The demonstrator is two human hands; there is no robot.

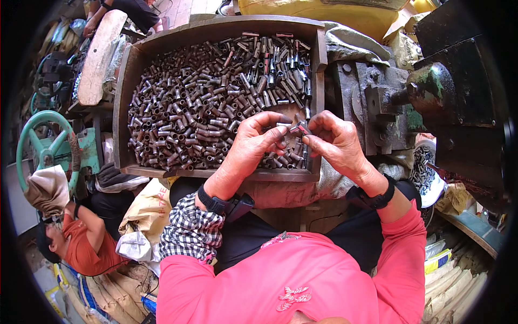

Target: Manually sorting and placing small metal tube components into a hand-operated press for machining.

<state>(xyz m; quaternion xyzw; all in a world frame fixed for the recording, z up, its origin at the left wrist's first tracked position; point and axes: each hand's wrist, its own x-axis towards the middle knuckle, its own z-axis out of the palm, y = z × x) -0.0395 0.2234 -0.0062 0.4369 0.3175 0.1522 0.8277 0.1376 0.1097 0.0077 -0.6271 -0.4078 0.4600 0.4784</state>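
Observation:
Over the right front part of a wooden tray (123, 108), my two hands are close together. My left hand (251, 141) is closed in a pinch on a short shiny metal piece (284, 125) that looks like a small tube. Between the thumb and fingers of my right hand (341, 144) is another short metal tube (300, 128), its end close to the left fingertips. Whether the two pieces touch, I cannot tell. A thick layer of short dark metal tubes (183, 108) fills most of the tray. Shinier, longer-looking pieces (272, 65) lie toward its far right corner.
Right of the tray stands a heavy dark machine (377, 102) with worn green paint. A pale basin (430, 186) of small metal parts sits below it. At left are a green handwheel (46, 143), a paper sack (148, 208) and another person in an orange shirt (94, 248).

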